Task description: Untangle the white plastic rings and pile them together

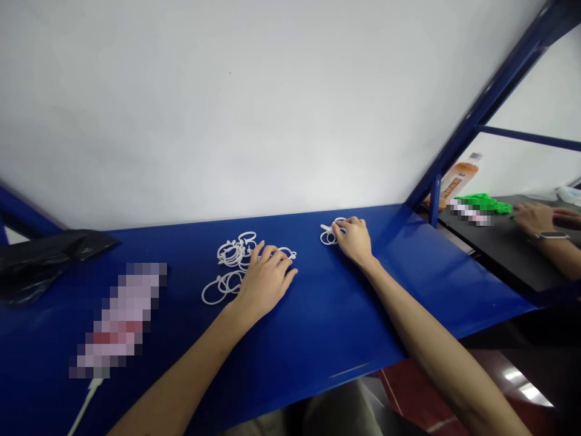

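A loose heap of several white plastic rings (pixel 229 260) lies on the blue shelf (pixel 318 327). My left hand (pixel 265 275) rests flat on the right side of that heap, fingers stretched over the rings. Farther right, my right hand (pixel 354 239) is curled, its fingertips pinching a small cluster of white rings (pixel 327 235) that lies on the shelf near the white wall.
A black plastic bag (pixel 40 257) lies at the far left. A blurred-out object (pixel 118 321) with a white cable sits front left. Beyond a blue frame post (pixel 481 115), another person's hand (pixel 540 218) rests on a dark table by green parts (pixel 483 203) and an orange bottle (pixel 458 178).
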A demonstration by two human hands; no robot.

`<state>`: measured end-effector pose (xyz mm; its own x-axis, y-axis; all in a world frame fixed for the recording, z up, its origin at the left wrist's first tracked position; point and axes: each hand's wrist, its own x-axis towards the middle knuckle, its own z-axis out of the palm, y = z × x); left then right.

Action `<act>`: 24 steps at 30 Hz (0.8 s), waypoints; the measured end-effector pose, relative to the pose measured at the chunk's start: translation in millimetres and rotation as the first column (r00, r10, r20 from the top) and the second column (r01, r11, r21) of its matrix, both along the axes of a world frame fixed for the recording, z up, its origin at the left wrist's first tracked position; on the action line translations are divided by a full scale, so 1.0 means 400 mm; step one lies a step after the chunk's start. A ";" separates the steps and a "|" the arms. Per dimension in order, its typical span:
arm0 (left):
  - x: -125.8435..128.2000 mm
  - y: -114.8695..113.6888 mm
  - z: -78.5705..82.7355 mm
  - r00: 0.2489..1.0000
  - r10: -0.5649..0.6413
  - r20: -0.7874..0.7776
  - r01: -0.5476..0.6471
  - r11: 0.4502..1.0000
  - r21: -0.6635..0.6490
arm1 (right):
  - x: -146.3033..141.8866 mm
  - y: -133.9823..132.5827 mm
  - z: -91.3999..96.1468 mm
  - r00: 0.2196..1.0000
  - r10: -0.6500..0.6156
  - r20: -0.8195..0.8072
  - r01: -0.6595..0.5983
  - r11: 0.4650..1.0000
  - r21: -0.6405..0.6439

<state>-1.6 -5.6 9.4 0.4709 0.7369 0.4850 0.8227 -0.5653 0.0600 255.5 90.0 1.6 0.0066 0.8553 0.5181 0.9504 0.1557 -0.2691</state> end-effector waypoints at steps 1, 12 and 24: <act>0.001 -0.001 0.003 1.000 -0.015 0.018 0.014 1.000 0.021 | 0.001 0.002 -0.001 1.000 0.003 -0.013 -0.003 1.000 0.009; 0.016 -0.012 0.014 0.832 -0.037 0.554 0.118 0.987 -0.111 | -0.090 -0.095 0.068 0.750 0.624 -0.222 -0.646 0.763 -0.038; 0.019 -0.014 0.034 0.649 0.132 0.750 0.287 0.870 -0.401 | -0.140 -0.147 0.054 0.622 0.744 -0.245 -0.781 0.612 -0.123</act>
